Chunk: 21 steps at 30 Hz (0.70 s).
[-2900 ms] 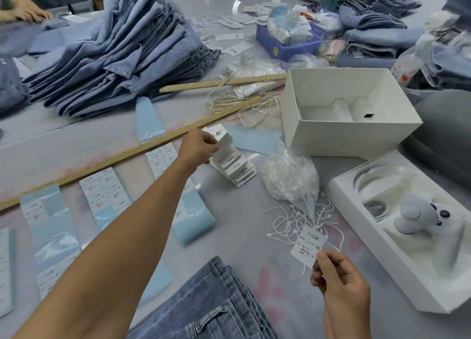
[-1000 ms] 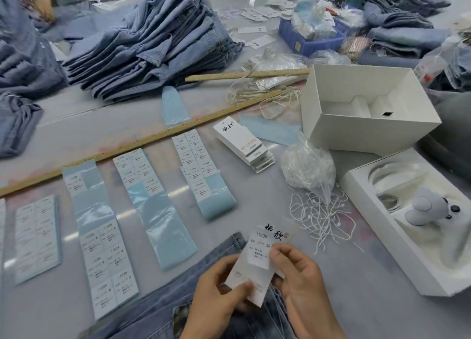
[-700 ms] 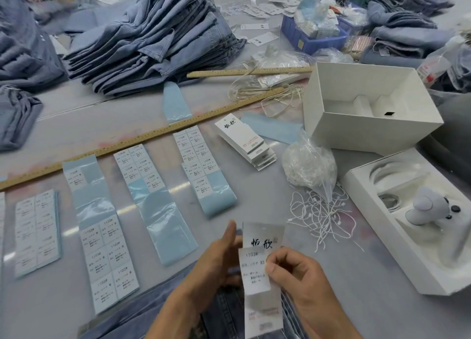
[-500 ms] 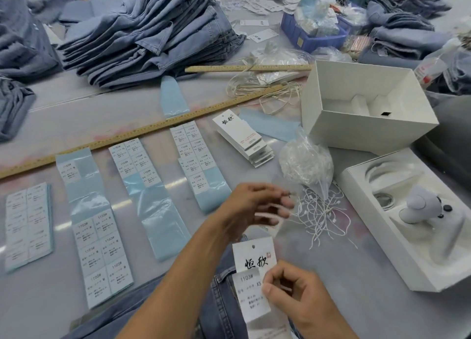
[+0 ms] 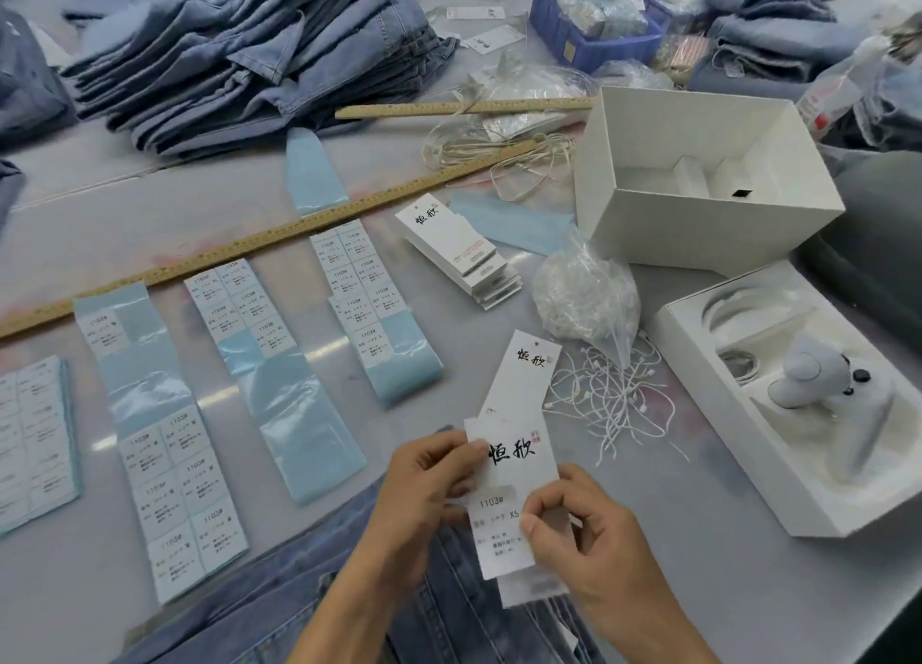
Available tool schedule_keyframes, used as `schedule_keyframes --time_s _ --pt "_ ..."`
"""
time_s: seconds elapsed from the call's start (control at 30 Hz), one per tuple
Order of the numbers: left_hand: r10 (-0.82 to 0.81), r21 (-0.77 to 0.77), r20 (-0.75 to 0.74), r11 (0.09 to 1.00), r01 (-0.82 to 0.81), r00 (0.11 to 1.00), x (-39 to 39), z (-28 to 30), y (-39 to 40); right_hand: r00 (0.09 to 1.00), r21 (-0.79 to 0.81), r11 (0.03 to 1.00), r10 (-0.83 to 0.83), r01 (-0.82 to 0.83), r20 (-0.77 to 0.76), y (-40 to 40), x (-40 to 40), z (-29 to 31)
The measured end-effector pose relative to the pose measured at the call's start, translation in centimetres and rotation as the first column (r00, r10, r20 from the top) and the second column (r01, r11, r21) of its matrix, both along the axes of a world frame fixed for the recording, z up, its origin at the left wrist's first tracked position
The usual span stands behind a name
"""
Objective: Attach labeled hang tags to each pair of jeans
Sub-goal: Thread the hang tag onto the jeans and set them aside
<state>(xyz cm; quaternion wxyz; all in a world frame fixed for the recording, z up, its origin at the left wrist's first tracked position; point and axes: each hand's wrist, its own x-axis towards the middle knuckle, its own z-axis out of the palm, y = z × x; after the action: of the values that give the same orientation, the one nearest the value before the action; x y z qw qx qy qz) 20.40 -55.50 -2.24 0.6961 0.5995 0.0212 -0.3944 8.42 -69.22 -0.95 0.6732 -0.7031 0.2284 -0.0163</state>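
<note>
Holding a white hang tag (image 5: pixel 514 483) low in the middle of the view, both hands grip it above the jeans (image 5: pixel 279 608) spread at the near edge of the surface (image 5: pixel 648 488). The left hand (image 5: pixel 424 493) pinches the tag's left edge with thumb on its face, while the right hand (image 5: pixel 583 538) pinches a small size sticker reading 1103# XS (image 5: pixel 496 511) against the tag's lower half. A second tag (image 5: pixel 524 379) pokes up behind the first, and more white card shows beneath it.

Just right of the hands lies a tangle of white string loops (image 5: pixel 613 399), with a clear bag of them (image 5: pixel 583 299) beside it. A fanned stack of tags (image 5: pixel 464 254) sits further back. Strips of blue backing with size stickers (image 5: pixel 349 284) lie in rows to the left, near a long wooden ruler (image 5: pixel 249 244). An open white box (image 5: pixel 698 184) and a white tray holding a pale device (image 5: pixel 808 374) stand at the right. A tall pile of folded jeans (image 5: pixel 249 49) fills the far left.
</note>
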Motion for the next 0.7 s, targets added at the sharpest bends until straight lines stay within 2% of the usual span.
schedule_keyframes --time_s 0.07,0.23,0.43,0.53,0.6,0.7 --pt "0.035 0.034 0.026 0.999 -0.036 0.999 0.3 0.6 0.4 1.000 0.006 1.000 0.019 -0.019 -0.016 0.5 0.0 0.1" --pt "0.027 0.059 0.114 0.998 -0.034 0.993 0.5 2.1 1.2 0.997 0.072 0.996 -0.057 0.060 -0.051 0.8 0.0 0.7" --pt "0.023 0.013 0.111 1.000 -0.025 0.994 -0.1 2.5 1.4 0.986 -0.031 0.989 -0.144 0.142 -0.080 1.1 0.2 0.6" --pt "-0.044 -0.025 0.195 0.998 0.050 0.980 -1.2 1.9 1.5 0.984 -0.079 0.984 -0.163 0.157 -0.073 1.4 0.1 0.3" --pt "0.008 -0.018 0.251 1.000 -0.004 0.968 -1.8 1.6 1.5 0.982 -0.100 0.979 -0.182 0.177 -0.043 1.7 0.1 0.2" --pt "0.149 -0.059 0.216 0.989 -0.139 0.965 -2.3 1.3 1.3 0.973 -0.083 0.969 -0.230 0.231 0.022 2.4 0.1 0.2"
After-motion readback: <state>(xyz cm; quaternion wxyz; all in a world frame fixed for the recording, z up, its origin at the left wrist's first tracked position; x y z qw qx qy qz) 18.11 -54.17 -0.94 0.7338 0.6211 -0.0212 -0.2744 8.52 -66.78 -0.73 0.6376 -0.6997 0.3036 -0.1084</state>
